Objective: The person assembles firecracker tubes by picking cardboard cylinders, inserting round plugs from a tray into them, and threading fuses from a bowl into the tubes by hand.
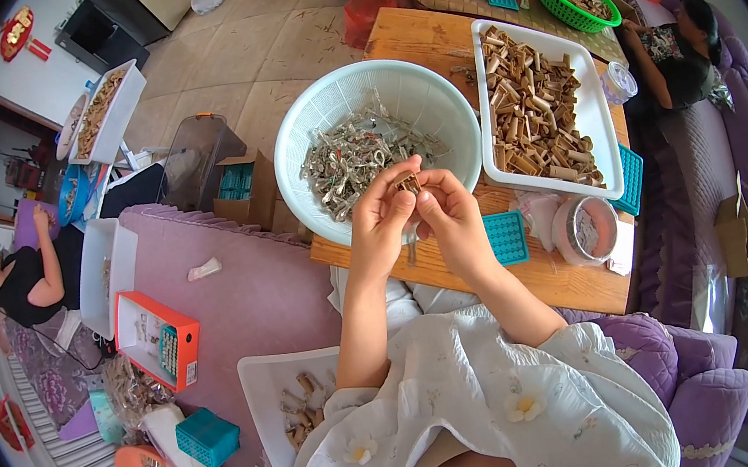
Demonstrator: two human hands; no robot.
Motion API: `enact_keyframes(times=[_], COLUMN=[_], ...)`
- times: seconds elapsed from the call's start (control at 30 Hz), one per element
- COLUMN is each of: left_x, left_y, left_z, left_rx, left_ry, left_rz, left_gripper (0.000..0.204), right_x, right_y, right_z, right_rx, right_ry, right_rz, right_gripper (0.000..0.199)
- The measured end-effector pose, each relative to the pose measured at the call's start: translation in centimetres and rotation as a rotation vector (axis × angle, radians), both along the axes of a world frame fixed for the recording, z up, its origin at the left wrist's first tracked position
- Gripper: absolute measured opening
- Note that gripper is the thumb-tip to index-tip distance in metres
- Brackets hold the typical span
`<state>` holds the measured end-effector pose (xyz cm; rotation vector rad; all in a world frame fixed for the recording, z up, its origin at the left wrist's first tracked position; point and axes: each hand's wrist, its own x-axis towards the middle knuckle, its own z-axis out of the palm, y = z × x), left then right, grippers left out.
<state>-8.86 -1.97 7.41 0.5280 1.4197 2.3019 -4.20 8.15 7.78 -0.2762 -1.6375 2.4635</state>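
My left hand (pixel 380 233) and my right hand (pixel 455 229) meet above the near rim of a pale mint plastic basket (pixel 288 165). Between their thumbs and fingertips they pinch a small brown piece (pixel 407 184); its exact kind is too small to tell. A thin clear strip (pixel 412 249) hangs just below the fingers. Many small items in clear wrapping (pixel 343 168) fill the basket's bottom. To the right, a white tray (pixel 602 115) carries a heap of short brown tube-like pieces (pixel 531 109).
On the wooden table (pixel 407 40) lie a teal gridded tray (pixel 506 239) and a clear round tub (pixel 586 230). A green basket (pixel 589 17) stands farther back. A white bin (pixel 256 376) and an orange box (pixel 188 342) rest at left. Other people sit left and right.
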Motion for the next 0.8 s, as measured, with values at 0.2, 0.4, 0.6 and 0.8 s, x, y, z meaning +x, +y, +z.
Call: enact_keyframes(times=[0.2, 0.4, 0.6, 0.8], left_x=[0.7, 2.5, 3.2, 3.3], left_y=[0.4, 0.5, 0.3, 0.1], left_z=[0.4, 1.9, 2.1, 1.3], left_rx=[0.002, 0.036, 0.0, 0.105], left_ry=[0.106, 0.04, 0.053, -0.046], left_rz=[0.318, 0.34, 0.415, 0.351], left_gripper=[0.027, 0.028, 0.029, 0.027], right_x=[0.6, 1.0, 1.4, 1.8], right_y=[0.4, 0.3, -0.5, -0.3], right_z=[0.3, 0.8, 0.5, 0.6], right_rx=[0.137, 0.359, 0.392, 0.395], right_ry=[-0.04, 0.057, 0.08, 0.031], right_rz=[-0.014, -0.146, -0.126, -0.066], right_gripper=[0.02, 0.024, 0.02, 0.02])
